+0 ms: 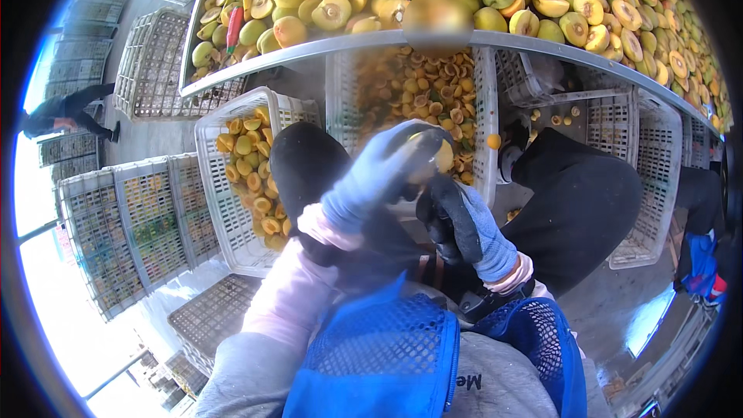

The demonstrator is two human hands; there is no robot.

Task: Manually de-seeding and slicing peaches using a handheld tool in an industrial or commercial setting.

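Note:
My left hand (386, 165), in a blue knit glove with a dark coated palm, grips a yellow piece of stone fruit (443, 157). It is blurred. Just below the fruit, my right hand (455, 223) wears a matching glove with its fingers curled. Whether something sits inside those fingers is hidden. Both hands are above my lap, before a white plastic crate (486, 128) between my knees. Inside that crate lie hollowed fruit pieces and scraps (429, 90). A metal-edged table (278, 61) heaped with halved stone fruit (331, 11) stands beyond.
Left of my knee, a white crate (212, 186) holds fruit halves (249, 168). A red-and-green slim object (234, 29) lies on the heap. More crates (139, 226) stand at left. One person (69, 110) is far left; another person's legs (699, 197) show at right. Fruit pieces (557, 120) lie on the floor.

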